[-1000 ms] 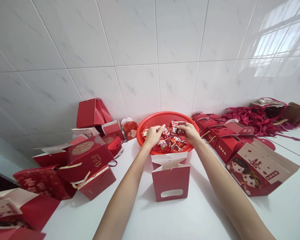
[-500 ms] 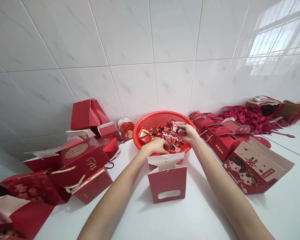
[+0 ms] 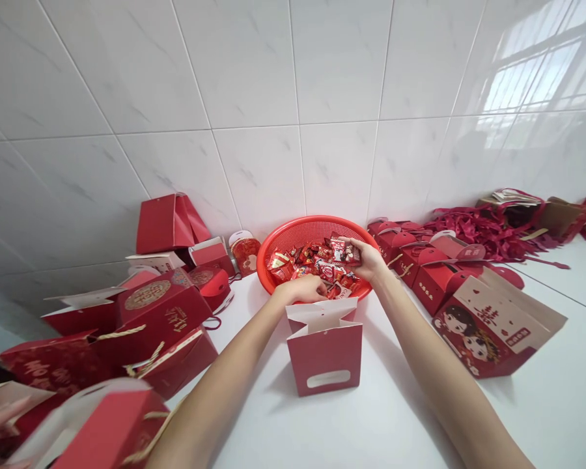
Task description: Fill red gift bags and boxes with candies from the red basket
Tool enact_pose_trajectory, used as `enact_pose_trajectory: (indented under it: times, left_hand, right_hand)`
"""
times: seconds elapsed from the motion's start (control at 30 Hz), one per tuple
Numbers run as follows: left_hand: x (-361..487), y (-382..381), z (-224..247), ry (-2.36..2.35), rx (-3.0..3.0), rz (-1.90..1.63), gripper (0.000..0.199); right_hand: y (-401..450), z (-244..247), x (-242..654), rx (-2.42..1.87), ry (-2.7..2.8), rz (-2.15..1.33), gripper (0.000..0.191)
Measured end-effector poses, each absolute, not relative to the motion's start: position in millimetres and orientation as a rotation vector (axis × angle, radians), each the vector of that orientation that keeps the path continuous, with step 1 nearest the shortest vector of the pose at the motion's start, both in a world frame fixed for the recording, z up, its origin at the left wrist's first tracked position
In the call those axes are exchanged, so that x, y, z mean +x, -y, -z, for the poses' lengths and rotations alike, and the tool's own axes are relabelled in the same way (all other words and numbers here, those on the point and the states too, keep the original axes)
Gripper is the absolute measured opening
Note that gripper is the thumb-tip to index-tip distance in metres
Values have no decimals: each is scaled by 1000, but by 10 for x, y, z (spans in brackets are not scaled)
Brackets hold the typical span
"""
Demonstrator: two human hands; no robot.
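Wrapped candies (image 3: 328,268) in red packets lie in a red plastic basket (image 3: 273,240) against the tiled wall. At the basket's near left edge, my left hand (image 3: 306,288) has its fingers curled down among the candies; what they hold, if anything, is hidden. My right hand (image 3: 366,259) reaches over the right rim and pinches a red and white candy packet (image 3: 344,251). Nearer to me than the basket, an open red paper box (image 3: 326,358) with an oval window stands upright on the white table, touched by neither hand.
Red gift boxes (image 3: 163,299) crowd the left side. On the right stand more red boxes (image 3: 432,280), a box with cartoon faces (image 3: 493,326) and a heap of dark pink ribbons (image 3: 473,229). Another person's hand (image 3: 2,420) shows at the lower left edge, beside a tilted red box (image 3: 110,426).
A red box with a rope handle and another person's hand have come into view at the lower left. My hands have barely shifted within the basket.
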State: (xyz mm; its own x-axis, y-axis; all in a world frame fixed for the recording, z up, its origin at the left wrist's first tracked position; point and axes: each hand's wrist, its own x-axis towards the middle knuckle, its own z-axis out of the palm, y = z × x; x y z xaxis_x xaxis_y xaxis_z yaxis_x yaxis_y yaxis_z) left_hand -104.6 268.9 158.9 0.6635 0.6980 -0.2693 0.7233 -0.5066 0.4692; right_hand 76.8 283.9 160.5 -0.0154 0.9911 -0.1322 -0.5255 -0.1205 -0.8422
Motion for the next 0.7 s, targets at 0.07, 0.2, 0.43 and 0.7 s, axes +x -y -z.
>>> enact_pose_trajectory:
  times: [0.07,0.2,0.43,0.7]
  left_hand:
    - [-1061,-2715,-1555,-1074,2327,51,23]
    - [-1077,-2767,-1521,-1075,2327,-125,29]
    - [-1089,-2879,-1533,-1162,2204,-824,30]
    - [-1112,-2973,-1515,-1031,2197,-906,36]
  right_hand:
    - [-2829,-1609,759,-883,727,-1493,14]
    - [-2792,-1611,748,-915,783,-1422,15]
    - [-2753,-1613,768,-847,811,-1395,12]
    - [-2750,-1618,723,-781,922,-1512,15]
